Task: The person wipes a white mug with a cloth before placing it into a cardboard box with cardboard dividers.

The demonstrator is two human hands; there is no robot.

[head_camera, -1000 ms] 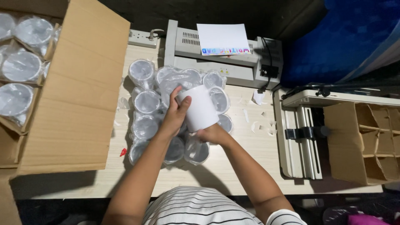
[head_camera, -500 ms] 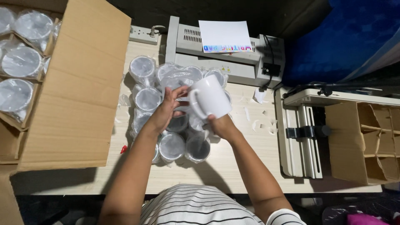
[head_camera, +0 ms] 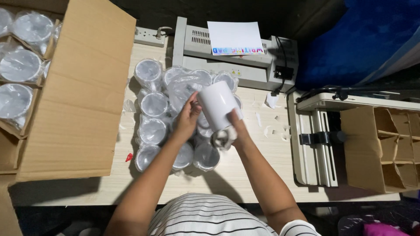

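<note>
1. Our left hand point(head_camera: 189, 117) reaches forward from the near edge of the tabletop, fingers curled in a grip, thumb up.
2. Our right hand point(head_camera: 233, 124) sits just beside it, fingers wrapped closed, wrist bent inward.
3. Both forearms are bare and angle toward each other over the tabletop's middle.

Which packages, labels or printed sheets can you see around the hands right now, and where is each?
Large brown cardboard box: left, flap open, holding plastic-wrapped mugs.
Clear plastic bags on white mugs: clustered on the wooden table, left of the hands.
White sheet with a multicoloured printed strip: atop the grey machine at the back.
Brown cardboard divider box: right, empty cells.
</note>
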